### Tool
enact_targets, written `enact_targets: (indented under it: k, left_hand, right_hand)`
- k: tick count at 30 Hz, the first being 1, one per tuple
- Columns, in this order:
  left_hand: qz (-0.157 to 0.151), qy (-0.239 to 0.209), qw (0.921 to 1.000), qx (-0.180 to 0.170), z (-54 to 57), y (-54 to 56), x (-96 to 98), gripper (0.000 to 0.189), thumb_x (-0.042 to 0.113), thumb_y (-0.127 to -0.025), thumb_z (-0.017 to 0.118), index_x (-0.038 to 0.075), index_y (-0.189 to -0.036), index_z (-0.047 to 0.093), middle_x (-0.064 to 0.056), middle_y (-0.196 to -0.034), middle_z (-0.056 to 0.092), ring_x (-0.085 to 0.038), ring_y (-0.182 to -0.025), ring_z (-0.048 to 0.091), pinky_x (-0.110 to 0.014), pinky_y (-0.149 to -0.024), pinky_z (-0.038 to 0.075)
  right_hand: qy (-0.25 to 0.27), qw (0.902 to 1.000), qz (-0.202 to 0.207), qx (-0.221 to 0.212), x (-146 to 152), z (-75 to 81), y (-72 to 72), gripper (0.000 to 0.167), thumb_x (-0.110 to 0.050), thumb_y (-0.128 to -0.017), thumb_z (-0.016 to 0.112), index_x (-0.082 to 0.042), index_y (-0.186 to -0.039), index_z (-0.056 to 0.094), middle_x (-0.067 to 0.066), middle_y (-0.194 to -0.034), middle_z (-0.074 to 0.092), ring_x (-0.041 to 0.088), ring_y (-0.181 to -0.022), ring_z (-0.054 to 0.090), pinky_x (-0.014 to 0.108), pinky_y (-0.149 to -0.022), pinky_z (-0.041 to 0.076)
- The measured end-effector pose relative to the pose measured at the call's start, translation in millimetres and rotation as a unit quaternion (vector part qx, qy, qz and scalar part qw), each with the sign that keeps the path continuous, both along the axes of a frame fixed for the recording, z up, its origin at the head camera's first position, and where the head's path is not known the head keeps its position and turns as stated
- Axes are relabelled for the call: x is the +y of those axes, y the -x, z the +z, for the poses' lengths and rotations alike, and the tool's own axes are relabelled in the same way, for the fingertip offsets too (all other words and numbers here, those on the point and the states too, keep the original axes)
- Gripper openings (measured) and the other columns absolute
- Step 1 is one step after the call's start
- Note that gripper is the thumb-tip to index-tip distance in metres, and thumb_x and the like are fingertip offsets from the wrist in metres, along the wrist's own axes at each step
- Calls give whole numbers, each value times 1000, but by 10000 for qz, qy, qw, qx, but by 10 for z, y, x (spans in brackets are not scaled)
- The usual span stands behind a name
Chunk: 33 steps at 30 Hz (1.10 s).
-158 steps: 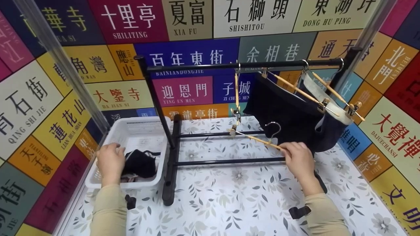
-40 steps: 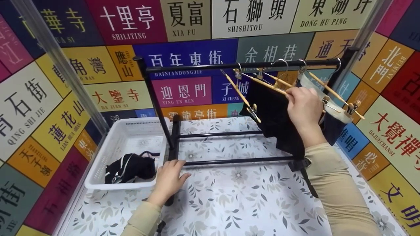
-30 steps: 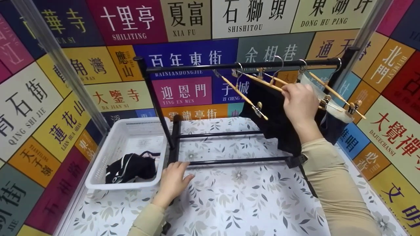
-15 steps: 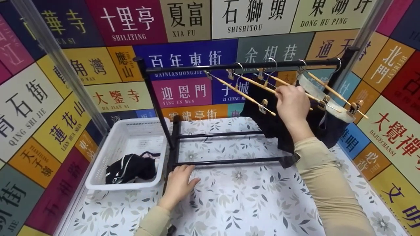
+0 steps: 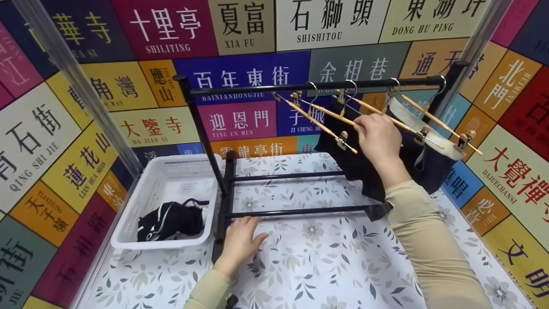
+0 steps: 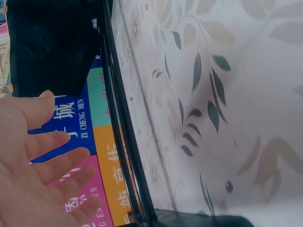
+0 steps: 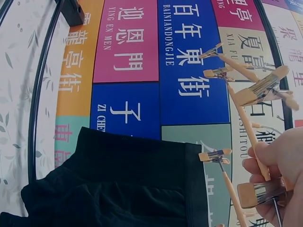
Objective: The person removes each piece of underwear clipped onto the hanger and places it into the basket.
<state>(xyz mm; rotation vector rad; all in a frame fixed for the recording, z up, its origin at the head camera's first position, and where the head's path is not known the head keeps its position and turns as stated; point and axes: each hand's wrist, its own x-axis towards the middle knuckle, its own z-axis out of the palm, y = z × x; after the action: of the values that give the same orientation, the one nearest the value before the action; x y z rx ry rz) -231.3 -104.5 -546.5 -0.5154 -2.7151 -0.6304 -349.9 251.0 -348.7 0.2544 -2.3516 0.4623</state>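
My right hand (image 5: 379, 139) pinches the wooden bar of a clip hanger (image 5: 321, 109) bearing no garment. Its metal hook (image 5: 352, 88) is up at the black top rail (image 5: 266, 89). In the right wrist view, fingers and thumb close round the same hanger (image 7: 246, 120), a clip just below them. To its left hangs another bare clip hanger (image 5: 315, 120). Behind the right hand hang black shorts (image 5: 343, 150), clipped by the waistband. My left hand (image 5: 242, 240) is held with fingers extended and thumb apart near the rack's lower front bar (image 5: 300, 212), holding nothing.
A white plastic basket (image 5: 124, 227) with black clothing (image 5: 171, 219) stands left of the black rack. A dark garment with a pale waistband (image 5: 441, 143) hangs at the rail's right end. Sign-patterned walls (image 5: 240, 116) enclose the flowered tabletop (image 5: 313, 257).
The right hand has raised the bare hanger from low before the shorts to the rail, then slid slightly left. The left hand has left the basket and moved right.
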Motion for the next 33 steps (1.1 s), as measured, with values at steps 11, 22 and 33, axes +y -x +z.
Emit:
enact_targets:
  k: [11,22,33]
  left_hand:
    - [-34,-72,9997,-227,-22,6,154,48,37,-90,72,8,-126,63,-16,-123,63,-39,-113,57,-60,-90,43]
    - [-183,-97,9996,-198,-4,9,282,46,37,-90,71,8,-125,63,-14,-121,64,-36,-111,57,-56,-87,44]
    - [-309,-10,9993,-207,89,49,456,45,36,-90,71,9,-125,63,-9,-116,65,-31,-108,58,-51,-87,45]
  right_hand:
    - [-206,9996,173,85,39,17,-27,12,-10,-93,67,-4,-102,72,16,-97,69,40,-90,60,54,-77,46]
    - [-380,9986,357,-122,81,84,-75,13,-8,-93,67,-5,-104,72,13,-102,71,39,-94,62,53,-82,46]
    - [-378,9985,390,-86,132,157,-155,19,-17,-93,68,-8,-109,73,12,-108,71,39,-97,61,54,-81,46]
